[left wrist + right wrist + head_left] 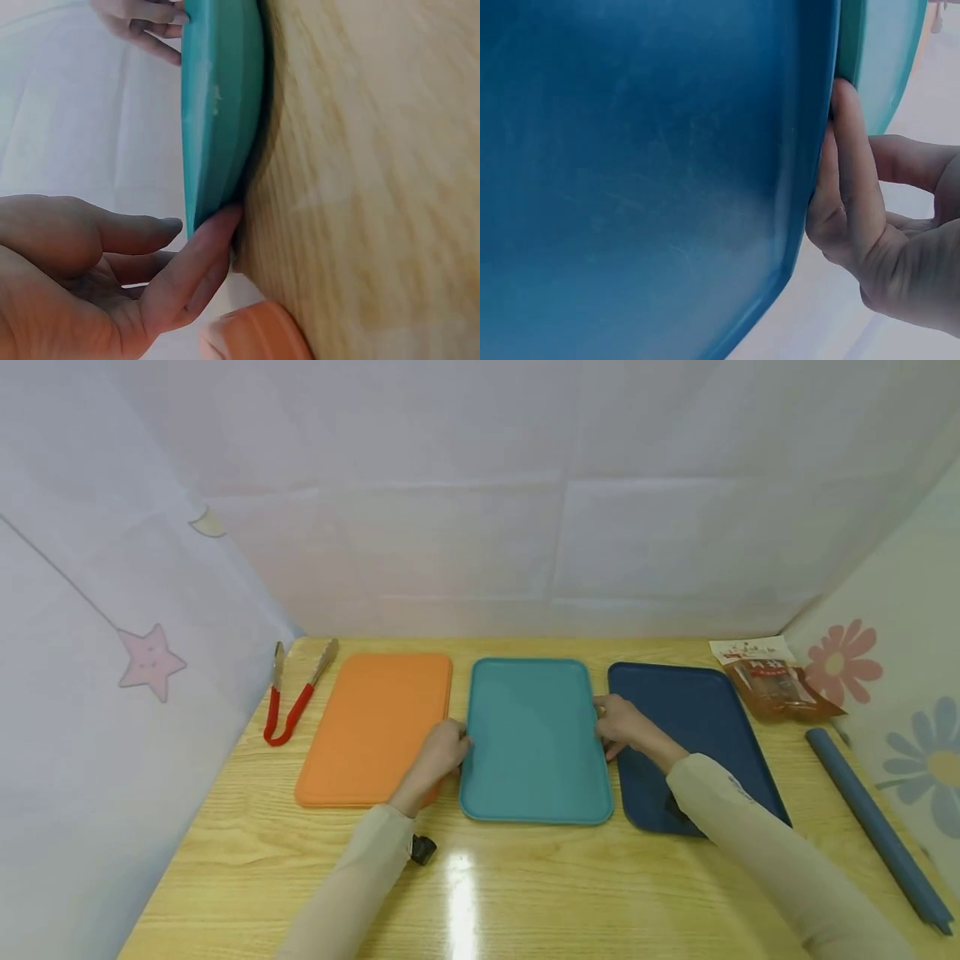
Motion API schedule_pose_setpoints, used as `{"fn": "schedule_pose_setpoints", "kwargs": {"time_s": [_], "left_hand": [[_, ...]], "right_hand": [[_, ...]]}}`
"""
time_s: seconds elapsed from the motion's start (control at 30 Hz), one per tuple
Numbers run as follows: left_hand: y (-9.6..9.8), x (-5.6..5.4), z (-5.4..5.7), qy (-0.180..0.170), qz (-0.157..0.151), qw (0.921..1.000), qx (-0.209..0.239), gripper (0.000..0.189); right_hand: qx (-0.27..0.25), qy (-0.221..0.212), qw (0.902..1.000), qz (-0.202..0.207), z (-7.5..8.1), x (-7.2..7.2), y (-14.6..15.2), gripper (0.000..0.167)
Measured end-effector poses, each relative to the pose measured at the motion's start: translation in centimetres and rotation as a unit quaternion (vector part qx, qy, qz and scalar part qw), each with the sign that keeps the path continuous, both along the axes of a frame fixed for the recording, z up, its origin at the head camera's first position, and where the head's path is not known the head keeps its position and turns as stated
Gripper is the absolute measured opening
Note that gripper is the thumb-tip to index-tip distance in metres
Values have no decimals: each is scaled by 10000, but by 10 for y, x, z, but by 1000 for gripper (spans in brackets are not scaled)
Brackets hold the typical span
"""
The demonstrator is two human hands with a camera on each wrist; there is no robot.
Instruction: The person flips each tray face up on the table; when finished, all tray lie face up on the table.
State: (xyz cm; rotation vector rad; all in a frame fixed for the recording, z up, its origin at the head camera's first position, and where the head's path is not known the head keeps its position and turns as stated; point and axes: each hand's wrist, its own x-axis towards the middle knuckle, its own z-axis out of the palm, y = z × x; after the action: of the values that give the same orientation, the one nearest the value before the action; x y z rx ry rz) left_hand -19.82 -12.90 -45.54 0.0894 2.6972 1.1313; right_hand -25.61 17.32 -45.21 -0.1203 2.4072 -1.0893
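Note:
A teal tray point(536, 743) lies in the middle of the wooden table, between an orange tray point(378, 727) on the left and a dark blue tray point(693, 743) on the right. At its left edge, my left hand point(441, 749) holds the rim. The left wrist view has the fingers point(199, 259) low against the tray's side and the thumb close to the rim. My right hand point(624, 724) holds the opposite edge, its fingers point(859, 172) reaching between the teal and blue trays. What lies beneath the teal rim is partly hidden.
Red-handled tongs point(288, 714) lie spread at the far left. A packaged food bag point(776, 685) sits at the back right corner, and a grey-blue rolled mat or tube point(877, 827) runs along the right edge. A printed cloth point(480, 527) hangs behind the table.

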Motion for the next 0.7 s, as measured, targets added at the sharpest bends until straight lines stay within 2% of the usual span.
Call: {"fn": "schedule_pose_setpoints", "kwargs": {"time_s": [0.23,0.47,0.53,0.6,0.7], "left_hand": [[6,-3,2,-100,155,9998,-117,13],[5,-9,-1,-20,108,9999,79,9],[1,-8,0,-56,86,9998,185,18],[-7,-6,5,-68,135,9997,189,31],[-24,-4,16,-21,286,9995,166,45]], "right_hand": [[663,307,9962,466,5,-1,-2,68],[848,376,9944,508,7,1,-1,60],[946,538,9924,573,8,2,-3,56],[1240,901,9859,674,12,7,-6,47],[1781,1557,9685,777,23,18,-15,44]]}}
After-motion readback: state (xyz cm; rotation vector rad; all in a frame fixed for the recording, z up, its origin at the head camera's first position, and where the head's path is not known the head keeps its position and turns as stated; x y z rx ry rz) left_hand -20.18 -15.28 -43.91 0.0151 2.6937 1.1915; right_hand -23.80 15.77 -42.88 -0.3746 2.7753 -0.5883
